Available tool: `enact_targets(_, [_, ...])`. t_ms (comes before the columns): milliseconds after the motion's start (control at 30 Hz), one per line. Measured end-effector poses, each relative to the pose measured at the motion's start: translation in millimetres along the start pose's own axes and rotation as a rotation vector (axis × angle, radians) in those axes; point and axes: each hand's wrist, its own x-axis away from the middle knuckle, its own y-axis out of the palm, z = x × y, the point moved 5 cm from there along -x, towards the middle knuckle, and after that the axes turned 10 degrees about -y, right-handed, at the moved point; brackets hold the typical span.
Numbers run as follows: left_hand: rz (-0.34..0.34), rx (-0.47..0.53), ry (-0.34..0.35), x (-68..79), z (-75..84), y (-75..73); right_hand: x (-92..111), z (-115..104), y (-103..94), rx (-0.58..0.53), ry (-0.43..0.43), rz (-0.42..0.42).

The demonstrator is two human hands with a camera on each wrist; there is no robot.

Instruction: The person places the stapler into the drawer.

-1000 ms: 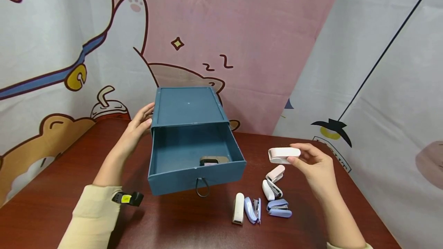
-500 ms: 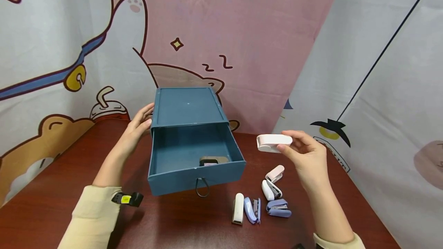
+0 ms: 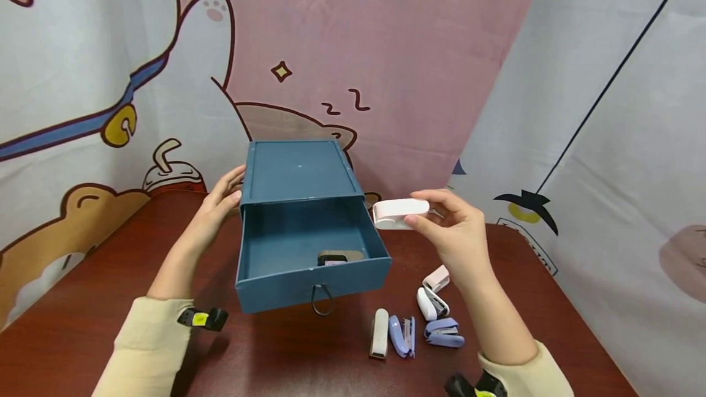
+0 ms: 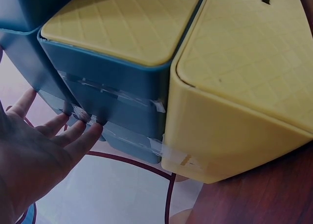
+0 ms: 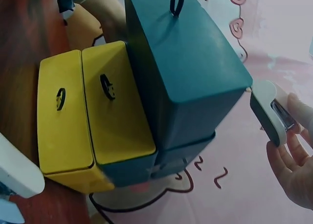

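A blue drawer unit [image 3: 300, 170] stands with its drawer [image 3: 314, 283] pulled out; inside the drawer's front right lies a grey-and-black object [image 3: 341, 257], partly hidden by the front wall. Against the unit's left side rest the fingers of my left hand [image 3: 212, 210], spread and fairly straight. My right hand [image 3: 455, 231] pinches a white stapler [image 3: 393, 209] between thumb and fingers, beside the drawer's right edge. In the right wrist view the same stapler [image 5: 263, 106] shows near the blue drawer's front corner [image 5: 210, 82].
On the table at right lie a cream stapler [image 3: 379, 332], two blue-purple staplers [image 3: 401, 336], a white stapler [image 3: 426, 304] and a pink stapler [image 3: 437, 277]. Yellow-fronted drawers [image 5: 61, 116] sit below the blue drawer in the wrist views. A printed cloth [image 3: 419, 78] hangs behind.
My right hand has carried the white stapler leftward and a little up, from above the loose staplers to the drawer's right edge. The left hand and the drawer have stayed put.
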Motion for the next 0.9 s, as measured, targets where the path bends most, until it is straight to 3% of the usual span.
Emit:
enact_targets(333, [0.006,-0.016,-0.002,-0.4,-2.4,-0.7,-18,7,34.8,0.077,-0.054,-0.147])
enact_targets(633, [0.005,-0.009,0.005,-0.6,-1.1,-0.3,-25,28,52.9,0.101,0.018,-0.221])
enact_targets(900, [0.003,-0.012,0.014,-0.4,1.1,1.1,-27,36,62.5,0.161,0.023,-0.279])
